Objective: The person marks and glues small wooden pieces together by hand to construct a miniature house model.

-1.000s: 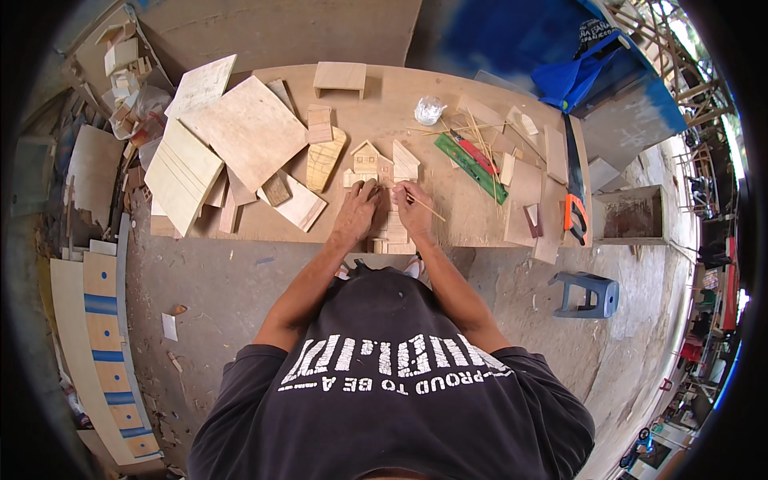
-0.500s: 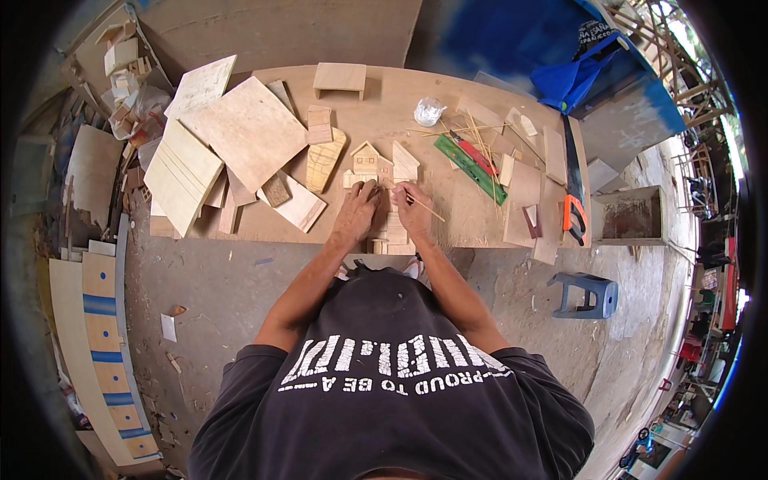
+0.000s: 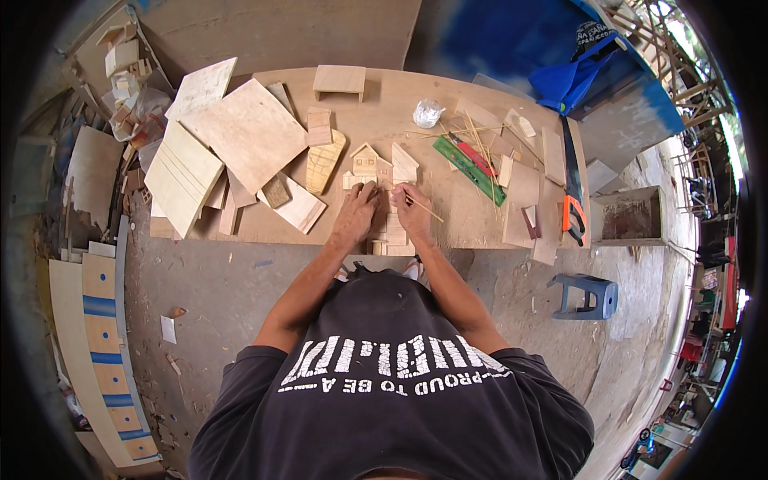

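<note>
A small wooden house model (image 3: 365,165) with cut window openings sits near the middle of the plywood-topped table (image 3: 467,234), beside a light, pointed-top wood piece (image 3: 404,164). My left hand (image 3: 357,212) has curled fingers gripping the model's lower part. My right hand (image 3: 412,211) pinches a thin wooden stick (image 3: 432,213) against the model, close to my left fingertips; the stick's far tip is hidden there. Stacked small wood strips (image 3: 392,234) lie between my wrists, at the front edge.
Loose boards (image 3: 246,129) cover the table's left side. Rightward lie a green tool (image 3: 469,170), red cutter (image 3: 472,154), sticks, offcuts and an orange-handled saw (image 3: 574,218). A crumpled white ball (image 3: 429,113) and small wooden stand (image 3: 340,78) are behind. A blue stool (image 3: 586,294) stands right.
</note>
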The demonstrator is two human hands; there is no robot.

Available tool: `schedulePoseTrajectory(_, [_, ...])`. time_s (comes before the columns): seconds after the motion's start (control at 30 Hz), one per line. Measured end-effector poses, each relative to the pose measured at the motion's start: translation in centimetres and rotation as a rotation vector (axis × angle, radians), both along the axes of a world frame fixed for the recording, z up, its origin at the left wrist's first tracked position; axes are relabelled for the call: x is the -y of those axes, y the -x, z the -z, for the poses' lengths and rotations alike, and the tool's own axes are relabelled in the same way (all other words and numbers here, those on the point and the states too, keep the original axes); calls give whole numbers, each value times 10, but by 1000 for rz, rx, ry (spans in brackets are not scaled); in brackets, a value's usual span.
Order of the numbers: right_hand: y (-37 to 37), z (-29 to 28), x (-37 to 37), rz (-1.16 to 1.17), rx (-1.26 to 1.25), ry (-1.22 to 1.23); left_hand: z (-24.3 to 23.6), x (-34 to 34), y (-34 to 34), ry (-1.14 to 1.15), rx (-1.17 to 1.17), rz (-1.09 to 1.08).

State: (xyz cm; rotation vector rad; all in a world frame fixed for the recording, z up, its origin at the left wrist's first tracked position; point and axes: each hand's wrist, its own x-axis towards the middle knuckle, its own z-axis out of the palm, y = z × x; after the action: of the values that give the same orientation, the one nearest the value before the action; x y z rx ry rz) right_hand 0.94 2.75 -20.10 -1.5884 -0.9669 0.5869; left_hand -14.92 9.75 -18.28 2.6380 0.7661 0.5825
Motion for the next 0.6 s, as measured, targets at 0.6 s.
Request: schedulePoseTrajectory(0.6, [4, -2, 4, 3, -291, -123, -3, 1, 4, 40, 2, 22])
